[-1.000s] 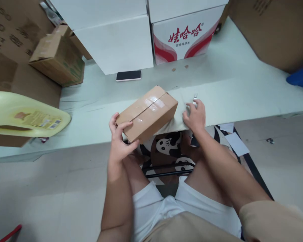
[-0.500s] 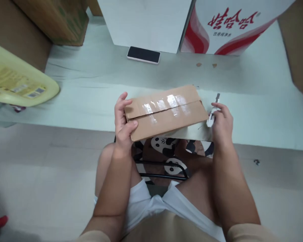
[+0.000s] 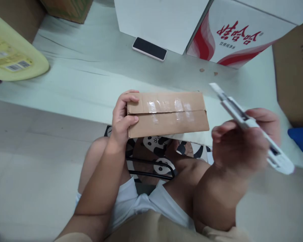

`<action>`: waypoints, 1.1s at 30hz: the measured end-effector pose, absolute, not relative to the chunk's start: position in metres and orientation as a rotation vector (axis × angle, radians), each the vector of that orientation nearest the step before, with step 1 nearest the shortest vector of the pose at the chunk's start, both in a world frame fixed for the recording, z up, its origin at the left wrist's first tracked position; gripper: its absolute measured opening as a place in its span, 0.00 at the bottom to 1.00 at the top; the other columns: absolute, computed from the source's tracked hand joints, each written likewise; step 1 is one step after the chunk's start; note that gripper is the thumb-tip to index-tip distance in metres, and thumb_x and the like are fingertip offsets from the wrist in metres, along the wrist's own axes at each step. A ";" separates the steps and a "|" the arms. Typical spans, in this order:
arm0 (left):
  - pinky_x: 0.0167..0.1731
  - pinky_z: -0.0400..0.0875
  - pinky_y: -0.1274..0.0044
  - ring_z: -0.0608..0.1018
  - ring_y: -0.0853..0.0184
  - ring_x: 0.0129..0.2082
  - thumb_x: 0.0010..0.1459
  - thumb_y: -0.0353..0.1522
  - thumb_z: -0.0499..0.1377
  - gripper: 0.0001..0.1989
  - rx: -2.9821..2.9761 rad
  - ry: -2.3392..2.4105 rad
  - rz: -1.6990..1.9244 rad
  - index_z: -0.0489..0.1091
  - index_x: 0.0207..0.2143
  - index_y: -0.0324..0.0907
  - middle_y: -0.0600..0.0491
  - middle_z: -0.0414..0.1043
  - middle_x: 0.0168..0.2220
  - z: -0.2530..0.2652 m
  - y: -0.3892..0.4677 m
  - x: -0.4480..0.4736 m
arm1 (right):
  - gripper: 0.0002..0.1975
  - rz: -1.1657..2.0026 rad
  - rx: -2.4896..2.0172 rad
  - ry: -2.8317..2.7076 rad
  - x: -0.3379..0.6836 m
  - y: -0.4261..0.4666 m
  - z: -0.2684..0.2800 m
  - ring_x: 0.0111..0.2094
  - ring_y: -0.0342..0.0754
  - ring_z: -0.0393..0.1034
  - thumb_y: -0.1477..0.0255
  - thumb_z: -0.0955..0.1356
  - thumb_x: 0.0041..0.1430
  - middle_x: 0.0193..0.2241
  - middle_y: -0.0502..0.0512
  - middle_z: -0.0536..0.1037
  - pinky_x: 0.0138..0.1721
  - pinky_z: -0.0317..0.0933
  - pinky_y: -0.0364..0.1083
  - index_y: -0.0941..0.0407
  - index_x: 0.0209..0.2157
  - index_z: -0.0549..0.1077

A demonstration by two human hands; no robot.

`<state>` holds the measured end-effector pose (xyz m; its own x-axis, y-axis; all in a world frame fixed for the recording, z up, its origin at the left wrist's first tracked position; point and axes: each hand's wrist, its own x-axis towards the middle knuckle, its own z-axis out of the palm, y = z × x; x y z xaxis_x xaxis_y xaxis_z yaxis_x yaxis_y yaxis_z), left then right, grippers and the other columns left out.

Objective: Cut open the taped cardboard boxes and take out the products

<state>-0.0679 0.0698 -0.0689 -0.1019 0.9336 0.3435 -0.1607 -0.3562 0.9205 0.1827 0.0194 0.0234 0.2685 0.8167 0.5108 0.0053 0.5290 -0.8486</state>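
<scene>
Left fingers [image 3: 127,98]: we grip a carton [image 3: 166,125]
Right fingers [image 3: 224,129]: we clasp a cutter [image 3: 234,111]
Desk [image 3: 91,79]: phone [image 3: 149,49] near white box [image 3: 159,22]

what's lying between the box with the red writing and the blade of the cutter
In the head view, two small brown scraps show between the red-lettered box and the cutter blade, on the pale cloth.

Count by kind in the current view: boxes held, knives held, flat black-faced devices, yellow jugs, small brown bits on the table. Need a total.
Boxes in left hand: 1, taped brown box
Knives in right hand: 1, white utility knife
Flat black-faced device: 1
Yellow jug: 1
Small brown bits on the table: 2
Total: 6
</scene>
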 end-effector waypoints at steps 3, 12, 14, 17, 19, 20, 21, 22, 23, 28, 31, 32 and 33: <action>0.61 0.67 0.57 0.69 0.47 0.60 0.43 0.54 0.70 0.27 1.274 0.946 1.604 0.71 0.42 0.50 0.51 0.69 0.55 -0.068 0.068 -0.067 | 0.06 0.651 -0.796 -1.250 0.171 0.022 0.020 0.18 0.43 0.63 0.67 0.72 0.62 0.21 0.46 0.73 0.17 0.54 0.43 0.50 0.39 0.82; 0.63 0.65 0.55 0.68 0.46 0.63 0.44 0.54 0.70 0.27 1.287 0.955 1.625 0.71 0.41 0.50 0.50 0.70 0.54 -0.066 0.068 -0.066 | 0.03 0.613 -1.063 -1.323 0.169 0.022 0.020 0.20 0.43 0.58 0.71 0.70 0.53 0.20 0.47 0.69 0.20 0.47 0.44 0.52 0.29 0.78; 0.62 0.66 0.55 0.69 0.46 0.62 0.45 0.55 0.68 0.27 1.298 0.995 1.607 0.71 0.42 0.50 0.50 0.70 0.55 -0.067 0.068 -0.066 | 0.02 0.590 -1.118 -1.410 0.169 0.021 0.021 0.20 0.42 0.57 0.71 0.70 0.53 0.20 0.47 0.69 0.20 0.46 0.44 0.52 0.28 0.77; 0.61 0.68 0.55 0.70 0.46 0.61 0.45 0.55 0.68 0.26 1.332 0.995 1.601 0.71 0.42 0.51 0.51 0.70 0.56 -0.069 0.068 -0.067 | 0.01 0.535 -1.147 -1.470 0.171 0.021 0.019 0.19 0.42 0.55 0.71 0.70 0.53 0.20 0.46 0.68 0.19 0.46 0.44 0.51 0.28 0.76; 0.60 0.68 0.55 0.70 0.47 0.61 0.46 0.54 0.68 0.26 1.350 0.977 1.609 0.71 0.42 0.51 0.51 0.70 0.56 -0.070 0.068 -0.068 | 0.02 0.518 -1.167 -1.464 0.172 0.021 0.018 0.19 0.41 0.54 0.71 0.70 0.53 0.20 0.45 0.68 0.19 0.46 0.44 0.51 0.29 0.76; 0.59 0.68 0.55 0.70 0.47 0.61 0.47 0.54 0.67 0.26 1.356 0.974 1.610 0.71 0.42 0.51 0.51 0.70 0.56 -0.070 0.068 -0.069 | 0.02 0.512 -1.175 -1.465 0.173 0.021 0.018 0.19 0.41 0.54 0.72 0.70 0.53 0.20 0.45 0.68 0.19 0.46 0.44 0.51 0.29 0.76; 0.59 0.68 0.55 0.70 0.47 0.61 0.47 0.54 0.67 0.25 1.358 0.974 1.609 0.71 0.42 0.51 0.51 0.70 0.56 -0.070 0.068 -0.069 | 0.02 0.513 -1.187 -1.472 0.173 0.021 0.019 0.19 0.40 0.54 0.72 0.69 0.52 0.20 0.45 0.68 0.19 0.47 0.44 0.52 0.29 0.76; 0.59 0.69 0.55 0.70 0.46 0.61 0.47 0.54 0.67 0.25 1.359 0.974 1.606 0.71 0.42 0.51 0.50 0.69 0.56 -0.070 0.068 -0.069 | 0.02 0.514 -1.199 -1.485 0.172 0.021 0.020 0.19 0.41 0.54 0.73 0.69 0.52 0.20 0.45 0.67 0.20 0.47 0.44 0.52 0.29 0.75; 0.59 0.69 0.55 0.70 0.46 0.61 0.47 0.54 0.67 0.26 1.356 0.971 1.603 0.70 0.42 0.50 0.50 0.69 0.57 -0.070 0.068 -0.069 | 0.02 0.518 -1.208 -1.503 0.171 0.022 0.021 0.20 0.41 0.54 0.73 0.69 0.52 0.20 0.45 0.67 0.20 0.47 0.44 0.51 0.29 0.75; 0.62 0.67 0.56 0.69 0.47 0.61 0.47 0.52 0.67 0.23 1.342 0.977 1.594 0.71 0.42 0.51 0.51 0.69 0.56 -0.069 0.068 -0.069 | 0.03 0.513 -1.164 -1.519 0.168 0.025 0.021 0.25 0.44 0.60 0.74 0.69 0.52 0.25 0.48 0.69 0.25 0.55 0.46 0.51 0.29 0.73; 0.61 0.67 0.56 0.70 0.48 0.60 0.46 0.50 0.67 0.23 1.331 0.951 1.605 0.71 0.42 0.51 0.51 0.69 0.56 -0.068 0.068 -0.069 | 0.06 0.505 -1.102 -1.446 0.168 0.028 0.015 0.34 0.48 0.67 0.74 0.69 0.50 0.31 0.50 0.70 0.30 0.61 0.46 0.51 0.32 0.73; 0.61 0.67 0.56 0.70 0.48 0.60 0.46 0.50 0.68 0.24 1.329 0.940 1.609 0.71 0.42 0.50 0.51 0.70 0.55 -0.068 0.068 -0.068 | 0.07 0.512 -1.079 -1.434 0.168 0.028 0.014 0.36 0.49 0.68 0.74 0.69 0.50 0.32 0.51 0.71 0.32 0.64 0.47 0.51 0.33 0.73; 0.61 0.67 0.56 0.70 0.48 0.60 0.46 0.50 0.68 0.24 1.330 0.932 1.611 0.71 0.42 0.50 0.50 0.70 0.55 -0.068 0.068 -0.068 | 0.07 0.526 -1.062 -1.431 0.168 0.028 0.013 0.38 0.50 0.70 0.74 0.69 0.50 0.32 0.52 0.71 0.34 0.67 0.49 0.51 0.33 0.73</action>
